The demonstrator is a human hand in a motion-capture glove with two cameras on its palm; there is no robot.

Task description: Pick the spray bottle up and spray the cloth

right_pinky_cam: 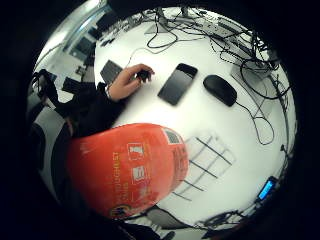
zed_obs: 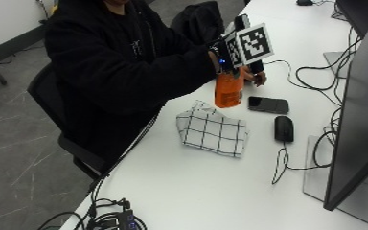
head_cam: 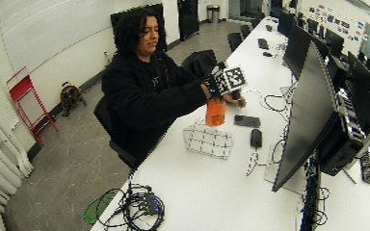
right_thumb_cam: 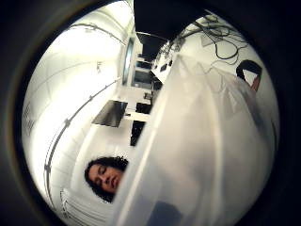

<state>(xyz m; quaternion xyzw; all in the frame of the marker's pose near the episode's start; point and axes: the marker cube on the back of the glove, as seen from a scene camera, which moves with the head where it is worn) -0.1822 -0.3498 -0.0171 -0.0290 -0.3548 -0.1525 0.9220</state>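
Observation:
An orange spray bottle (zed_obs: 228, 90) stands upright just beyond the white black-checked cloth (zed_obs: 212, 129), its base at or barely above the white table (zed_obs: 190, 191). My gloved right hand (zed_obs: 218, 53) grips the bottle at its top. The little finger side palm view shows the orange body (right_pinky_cam: 127, 167) close to the palm, with the cloth (right_pinky_cam: 207, 160) flat on the table beside it. The bottle's pale translucent top (right_thumb_cam: 202, 141) fills the thumb side palm view. The wide outside view shows the bottle (head_cam: 215, 113) and the cloth (head_cam: 208, 139) the same way.
The bare left hand (zed_obs: 257, 76) rests on the table behind the bottle, curled over a small dark thing (right_pinky_cam: 143, 75). A black phone (zed_obs: 268, 104) and a black mouse (zed_obs: 284, 128) lie right of the cloth. A monitor (zed_obs: 356, 120) and cables (zed_obs: 318, 72) stand further right.

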